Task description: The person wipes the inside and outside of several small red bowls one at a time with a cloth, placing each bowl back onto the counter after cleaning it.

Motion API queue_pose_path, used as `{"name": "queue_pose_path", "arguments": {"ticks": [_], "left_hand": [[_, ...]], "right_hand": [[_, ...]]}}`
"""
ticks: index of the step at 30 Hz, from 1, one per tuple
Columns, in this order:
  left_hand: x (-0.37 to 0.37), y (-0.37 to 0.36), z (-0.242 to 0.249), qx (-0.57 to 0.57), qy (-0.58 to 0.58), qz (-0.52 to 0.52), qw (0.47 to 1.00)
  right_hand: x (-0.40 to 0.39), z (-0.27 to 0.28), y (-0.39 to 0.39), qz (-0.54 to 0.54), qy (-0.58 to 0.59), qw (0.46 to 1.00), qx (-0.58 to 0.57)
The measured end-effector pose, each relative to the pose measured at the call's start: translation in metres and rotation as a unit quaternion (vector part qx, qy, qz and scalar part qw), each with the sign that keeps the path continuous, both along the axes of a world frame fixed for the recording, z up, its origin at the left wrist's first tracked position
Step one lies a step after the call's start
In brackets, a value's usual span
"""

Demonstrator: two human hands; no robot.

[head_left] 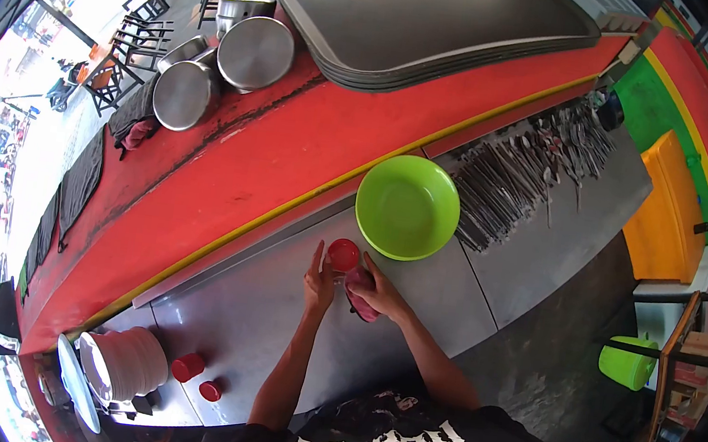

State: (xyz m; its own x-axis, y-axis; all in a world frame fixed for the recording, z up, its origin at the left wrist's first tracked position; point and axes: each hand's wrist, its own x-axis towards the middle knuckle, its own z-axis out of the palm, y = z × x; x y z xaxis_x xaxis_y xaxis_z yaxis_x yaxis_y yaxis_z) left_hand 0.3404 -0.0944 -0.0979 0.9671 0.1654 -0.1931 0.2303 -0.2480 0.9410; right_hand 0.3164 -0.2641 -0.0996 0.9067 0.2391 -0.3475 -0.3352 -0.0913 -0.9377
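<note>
Between my hands, over the steel counter (258,297), is a small red cup (344,255) with its round end facing up. My left hand (319,283) grips the cup from its left side, fingers extended along it. A dark pinkish-red cloth (360,302) is bunched in my right hand (377,290), which presses it against the lower right side of the cup. Part of the cup is hidden by the cloth and fingers. Just beyond my hands stands a lime-green basin (408,208) with nothing visible inside.
Many pieces of cutlery (534,172) lie spread right of the basin. Stacked plates (124,365) and two red cups (188,366) sit at the lower left. The raised red ledge (228,180) bears metal pots (255,53) and stacked dark trays (446,22).
</note>
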Motion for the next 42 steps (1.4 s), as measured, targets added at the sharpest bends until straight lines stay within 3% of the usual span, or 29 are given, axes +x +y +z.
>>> {"name": "queue_pose_path", "arguments": {"ticks": [5,13,16,19,26,32,37,40,42], "left_hand": [[0.001,0.005,-0.006,0.026,0.0,-0.042,0.999],[0.006,0.013,-0.009,0.095,-0.013,-0.06,0.994],[0.011,0.012,-0.028,0.112,-0.08,-0.052,0.989],[0.013,0.011,-0.025,0.058,0.011,-0.074,0.996],[0.01,0.009,-0.028,0.038,-0.013,-0.097,0.994],[0.005,0.008,-0.025,0.051,-0.019,-0.092,0.994],[-0.005,0.007,-0.03,0.094,-0.038,-0.07,0.992],[-0.024,0.005,0.0,0.09,0.039,-0.058,0.993],[-0.036,0.016,-0.022,0.05,0.026,-0.05,0.997]], "right_hand": [[0.003,0.007,0.007,-0.01,0.015,0.995,0.099],[0.001,0.012,0.017,-0.052,0.018,0.996,0.067],[0.001,0.008,0.02,-0.057,0.036,0.996,0.057],[0.002,0.015,0.022,-0.054,0.066,0.994,0.066],[0.005,-0.01,0.035,-0.069,0.034,0.996,0.038],[0.001,0.003,0.034,-0.09,0.022,0.995,0.039],[-0.016,0.001,0.03,-0.102,0.061,0.992,0.046],[-0.039,0.0,0.025,-0.116,0.092,0.988,0.047],[-0.054,-0.001,0.023,-0.14,0.098,0.984,0.04]]}}
